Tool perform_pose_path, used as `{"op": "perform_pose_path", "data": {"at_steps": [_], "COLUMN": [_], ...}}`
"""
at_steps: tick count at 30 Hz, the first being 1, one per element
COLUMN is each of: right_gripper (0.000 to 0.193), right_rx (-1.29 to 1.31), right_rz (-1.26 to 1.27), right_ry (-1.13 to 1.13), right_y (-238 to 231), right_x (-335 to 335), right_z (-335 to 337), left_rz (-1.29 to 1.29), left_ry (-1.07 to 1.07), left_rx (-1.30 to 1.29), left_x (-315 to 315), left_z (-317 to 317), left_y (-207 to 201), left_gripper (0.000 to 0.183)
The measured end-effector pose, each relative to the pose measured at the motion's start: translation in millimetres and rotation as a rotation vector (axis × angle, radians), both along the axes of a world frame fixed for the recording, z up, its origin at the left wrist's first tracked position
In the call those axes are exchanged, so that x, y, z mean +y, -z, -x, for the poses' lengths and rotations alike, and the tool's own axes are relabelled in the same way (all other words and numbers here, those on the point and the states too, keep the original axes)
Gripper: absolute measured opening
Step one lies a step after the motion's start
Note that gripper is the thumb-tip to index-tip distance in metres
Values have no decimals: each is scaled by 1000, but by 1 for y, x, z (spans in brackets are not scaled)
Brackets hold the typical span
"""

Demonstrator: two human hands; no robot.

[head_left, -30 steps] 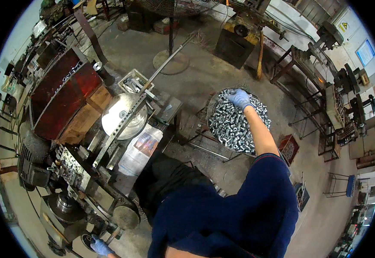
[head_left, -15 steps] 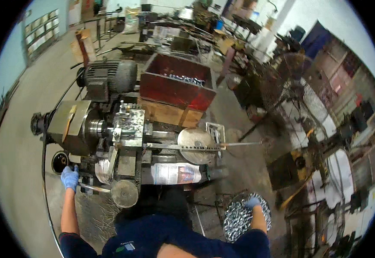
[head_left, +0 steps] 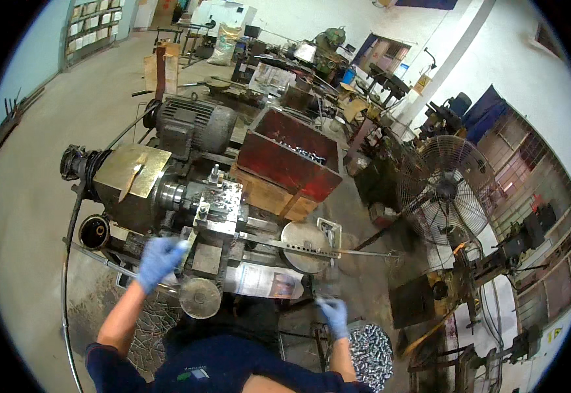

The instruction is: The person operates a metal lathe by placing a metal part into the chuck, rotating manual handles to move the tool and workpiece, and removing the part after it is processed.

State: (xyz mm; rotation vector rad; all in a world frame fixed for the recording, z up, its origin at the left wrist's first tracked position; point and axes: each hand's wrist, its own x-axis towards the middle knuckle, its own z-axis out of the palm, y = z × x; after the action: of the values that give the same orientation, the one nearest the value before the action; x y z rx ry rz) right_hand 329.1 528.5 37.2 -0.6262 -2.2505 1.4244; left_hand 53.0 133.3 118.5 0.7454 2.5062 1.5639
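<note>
My left hand [head_left: 158,263], in a blue glove, is at the front of a lathe-like machine [head_left: 215,208], beside an upright lever [head_left: 187,251]. Its fingers point toward the machine and are smeared, so their grip is unclear. My right hand [head_left: 334,316], also gloved in blue, is raised just above and left of a round container of small shiny metal parts [head_left: 370,354]. Its fingertips are pinched together; whatever is between them is too small to make out. A perforated metal bar [head_left: 285,244] extends right from the machine.
A red metal bin [head_left: 290,160] with shiny parts stands behind the machine, next to a motor [head_left: 196,124]. A large fan [head_left: 446,188] is at the right. Newspaper [head_left: 264,280] covers part of the machine's front. A black cup [head_left: 94,232] sits at its left, near a hanging cable [head_left: 65,281].
My left hand has moved right, from beside the black cup to the lever. My right hand has lifted out of the container of metal parts and moved left. The head view has shifted.
</note>
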Motion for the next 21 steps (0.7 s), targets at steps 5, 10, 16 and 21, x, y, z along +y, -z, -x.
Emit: {"op": "perform_pose_path", "data": {"at_steps": [5,10,16,21], "right_gripper": [21,19,21,25], "right_rx": [90,121,159,200], "right_rz": [-178,343,438,-139], "right_ry": [-424,-565,-687,-620], "right_y": [-66,-88,-80,-97], "right_x": [-121,-170,-173,-168], "right_z": [114,138,140,139], "left_rz": [-207,-898,-972,-612], "left_ry": [417,553,584,413], "left_rx": [-500,-1056,-1137,-673], "left_x": [70,75,69,73], "left_z": [-38,-53,-56,-45], "left_y": [0,20,29,15], "left_gripper": [46,40,32,34]}}
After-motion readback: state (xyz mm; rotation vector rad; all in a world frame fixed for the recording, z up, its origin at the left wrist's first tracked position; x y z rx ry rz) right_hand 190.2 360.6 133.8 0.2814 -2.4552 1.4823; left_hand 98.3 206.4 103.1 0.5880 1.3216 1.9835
